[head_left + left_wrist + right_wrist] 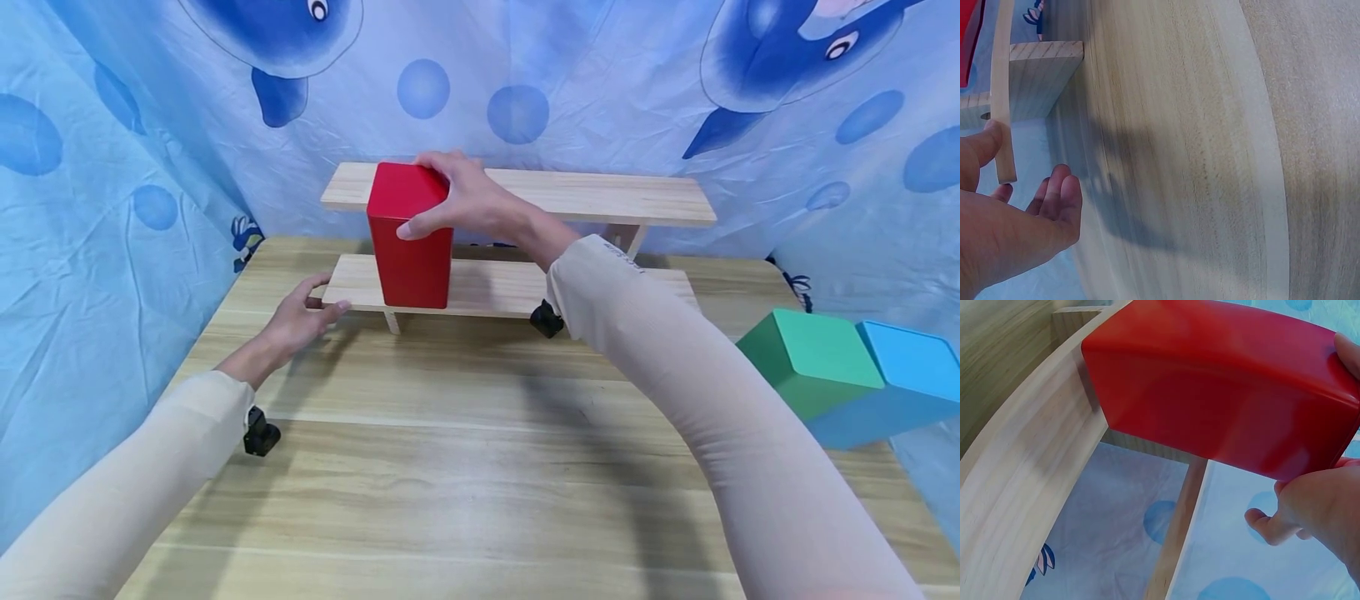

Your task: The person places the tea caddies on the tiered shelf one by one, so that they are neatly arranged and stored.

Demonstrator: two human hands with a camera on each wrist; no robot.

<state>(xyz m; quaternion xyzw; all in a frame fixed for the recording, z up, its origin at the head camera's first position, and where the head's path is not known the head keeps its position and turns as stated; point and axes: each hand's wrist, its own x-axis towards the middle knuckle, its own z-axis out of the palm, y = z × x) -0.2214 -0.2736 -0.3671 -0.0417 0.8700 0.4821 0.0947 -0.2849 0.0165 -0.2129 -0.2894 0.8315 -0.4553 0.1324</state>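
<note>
A tall red box (412, 258) with rounded edges stands upright on the lower board, toward its left side. My right hand (468, 196) grips it near the top, thumb on the front face and fingers at the back. In the right wrist view the red box (1222, 394) meets the board at its base. My left hand (296, 321) holds the left end of the wooden two-tier shelf (495, 287). In the left wrist view, the thumb lies against the board (1002, 87) and a fingertip is at its end; the other fingers are loosely bent.
The shelf's upper board (592, 196) runs behind and above the lower one. On the table's right side stand a green box (817, 358) and a blue box (907, 375), side by side. A blue curtain (465, 67) with whale prints surrounds the wooden table (450, 492).
</note>
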